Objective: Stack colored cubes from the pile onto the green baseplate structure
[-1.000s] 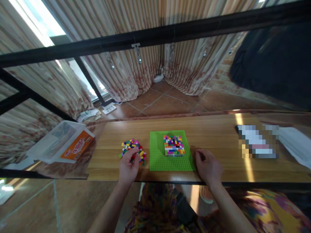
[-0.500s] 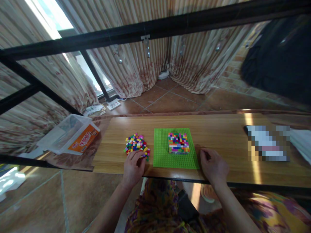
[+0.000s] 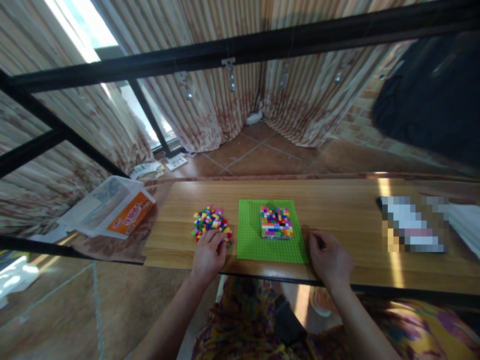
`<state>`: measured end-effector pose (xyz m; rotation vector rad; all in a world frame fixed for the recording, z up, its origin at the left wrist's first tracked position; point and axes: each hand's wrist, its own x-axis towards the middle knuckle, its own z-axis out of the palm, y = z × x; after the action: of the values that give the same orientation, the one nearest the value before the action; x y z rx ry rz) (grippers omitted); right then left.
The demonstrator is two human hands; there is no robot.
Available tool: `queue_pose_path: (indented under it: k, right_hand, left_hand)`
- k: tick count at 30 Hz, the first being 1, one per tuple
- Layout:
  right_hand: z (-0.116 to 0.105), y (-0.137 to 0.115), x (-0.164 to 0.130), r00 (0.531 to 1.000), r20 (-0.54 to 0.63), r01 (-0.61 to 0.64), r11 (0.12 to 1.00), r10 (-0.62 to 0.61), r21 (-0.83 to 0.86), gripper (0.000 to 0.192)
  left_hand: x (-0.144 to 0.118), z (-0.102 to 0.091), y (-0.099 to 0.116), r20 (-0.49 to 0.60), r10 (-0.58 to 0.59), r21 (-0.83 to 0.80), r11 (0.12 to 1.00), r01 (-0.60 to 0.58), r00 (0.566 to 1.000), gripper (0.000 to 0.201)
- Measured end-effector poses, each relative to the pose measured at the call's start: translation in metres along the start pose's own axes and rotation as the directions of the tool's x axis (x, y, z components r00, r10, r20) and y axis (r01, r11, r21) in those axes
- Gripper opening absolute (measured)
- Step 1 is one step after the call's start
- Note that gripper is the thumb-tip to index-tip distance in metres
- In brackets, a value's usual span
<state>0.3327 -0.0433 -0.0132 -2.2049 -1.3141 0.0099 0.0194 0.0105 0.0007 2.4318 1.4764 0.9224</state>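
My left hand [image 3: 210, 252] reaches over the near edge of a pile of small multicoloured toy bricks [image 3: 210, 220], fingers bent and drawn together. Whatever its fingertips pinch, if anything, is hidden. My right hand [image 3: 330, 257] rests on the table just right of the green baseplate [image 3: 249, 245], curled closed with no brick showing in it. On the right part of the baseplate stands a square block built of many-coloured bricks [image 3: 275, 227], with a dark gap near the middle of its top. Neither hand touches this block.
A clear plastic tub with an orange label [image 3: 131, 215] stands left of the wooden table [image 3: 337, 200]. At the table's right lies a pixelated, blurred-out object [image 3: 412, 225]. A black metal bar [image 3: 262, 50] crosses in front of the curtains.
My left hand has shifted slightly over the bricks, its fingers now a little differently bent. My right hand, the baseplate and the built block stay put; the view has tilted slightly.
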Motion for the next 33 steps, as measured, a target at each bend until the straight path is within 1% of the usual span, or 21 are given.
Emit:
queue_pose_path:
  k: [4,9,14,18,21,27,33]
  right_hand:
    - [-0.001,-0.001,0.000,1.000,0.014,-0.001,1.000,0.001,-0.013,0.026]
    - [0.000,-0.001,0.000,1.000,0.006,0.005,1.000,-0.005,-0.021,0.025]
    - [0.001,0.000,0.000,1.000,0.005,-0.008,1.000,0.008,-0.013,0.024]
    - [0.001,0.001,0.001,1.000,0.003,-0.001,1.000,0.001,-0.013,0.024]
    - [0.001,0.000,0.001,1.000,0.007,-0.003,1.000,0.003,-0.024,0.024]
    - [0.002,0.000,0.001,1.000,-0.015,0.010,1.000,-0.010,-0.003,0.024]
    - [0.000,-0.001,0.001,1.000,-0.003,0.001,1.000,-0.001,0.008,0.024]
  left_hand:
    - [-0.001,0.002,0.000,-0.033,-0.028,-0.030,0.999,0.027,0.999,0.016]
    - [-0.002,0.004,-0.001,-0.103,-0.113,-0.074,0.992,0.106,0.988,0.019]
    - [0.002,-0.001,-0.002,-0.158,-0.212,-0.036,0.977,0.209,0.964,0.023]
    - [0.004,-0.003,-0.006,-0.183,-0.206,0.014,0.977,0.212,0.961,0.025]
    - [0.004,-0.002,-0.010,-0.160,-0.171,0.057,0.982,0.182,0.972,0.024]
    - [0.002,-0.003,-0.016,-0.075,-0.093,0.132,0.986,0.102,0.993,0.022]
    - [0.003,-0.009,-0.016,-0.024,-0.103,0.104,0.989,0.105,0.994,0.021]
